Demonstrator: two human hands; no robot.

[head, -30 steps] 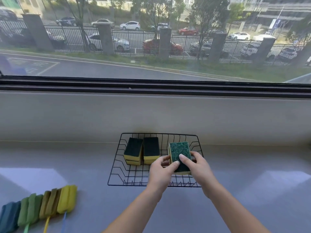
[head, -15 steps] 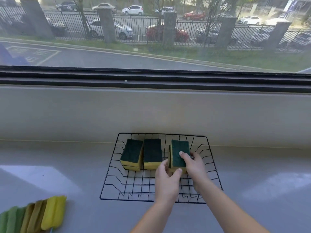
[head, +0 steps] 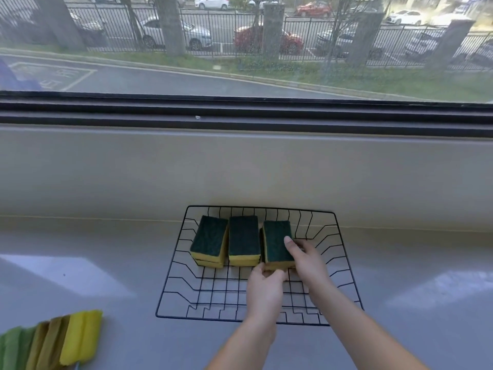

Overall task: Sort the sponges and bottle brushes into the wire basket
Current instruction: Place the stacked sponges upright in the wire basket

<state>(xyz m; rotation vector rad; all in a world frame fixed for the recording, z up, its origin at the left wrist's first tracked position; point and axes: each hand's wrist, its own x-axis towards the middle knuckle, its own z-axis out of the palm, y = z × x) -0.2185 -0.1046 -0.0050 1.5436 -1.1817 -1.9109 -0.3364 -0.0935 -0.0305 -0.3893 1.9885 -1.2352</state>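
Lowering complete: third sponge (head: 277, 241), raised and tilted a second ago, now sits in wire basket (head: 344, 265) beside two sponge stacks (head: 209, 240) (head: 244, 239). Right hand (head: 306, 260) fingers grasp its right side; left hand (head: 264, 287) pinches its near end. Bottle brushes (head: 53, 340) lie on counter (head: 413, 329), well left of basket.

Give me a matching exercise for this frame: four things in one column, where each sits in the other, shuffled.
Things:
1. left hand
2. right hand
3. bottle brushes
4. leftmost sponge stack

Places:
A. counter, outside the wire basket
B. top and right side of the held sponge
C. basket's far left
D. near end of the held sponge

Pairs: 1-D, 2-B, 3-A, 4-C
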